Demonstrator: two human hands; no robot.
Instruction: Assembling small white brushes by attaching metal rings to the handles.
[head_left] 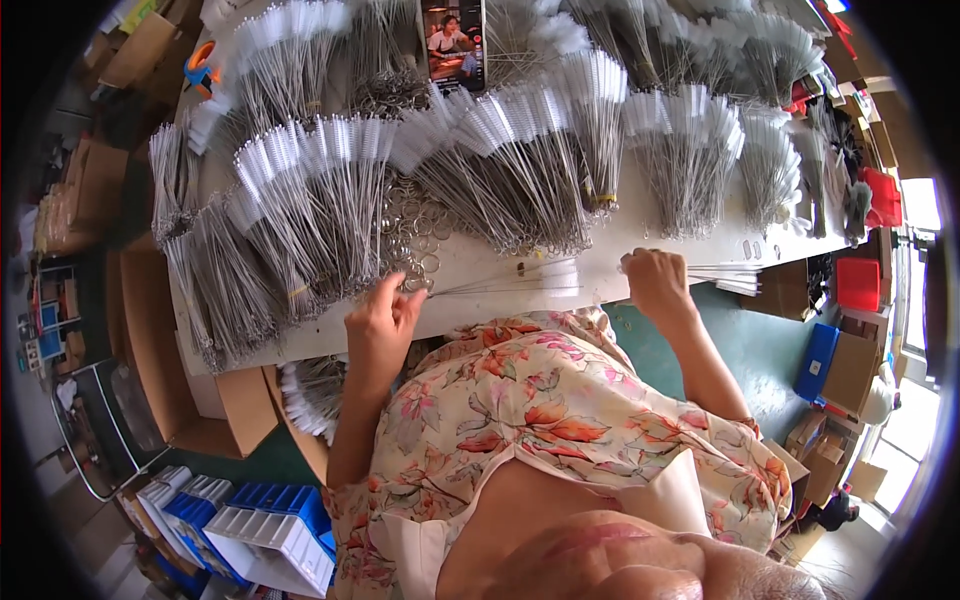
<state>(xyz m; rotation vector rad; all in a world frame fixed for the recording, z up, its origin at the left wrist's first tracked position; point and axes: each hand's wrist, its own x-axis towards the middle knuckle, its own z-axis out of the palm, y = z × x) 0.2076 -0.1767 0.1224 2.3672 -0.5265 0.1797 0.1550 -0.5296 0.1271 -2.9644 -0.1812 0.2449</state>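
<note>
My left hand (378, 325) is at the table's front edge, thumb and forefinger a little apart beside a heap of metal split rings (410, 225); I see nothing between them. Several thin wire brushes (555, 280) with white bristles lie flat in front of me, their wire ends reaching near the left fingertips. My right hand (657, 285) is closed over the table edge. More wire brushes (735, 277) stick out beyond its wrist side, bristles to the right, and appear held in the fist; the fingers hide their wire ends.
Bundles of similar brushes (310, 190) cover the white table (455, 320) in rows. A phone (455, 45) stands among them at the back. Orange-handled scissors or a tape tool (200, 68) lies far left. Cardboard boxes (215, 420) and blue-white bins (270, 530) stand left; a red bin (858, 284) is right.
</note>
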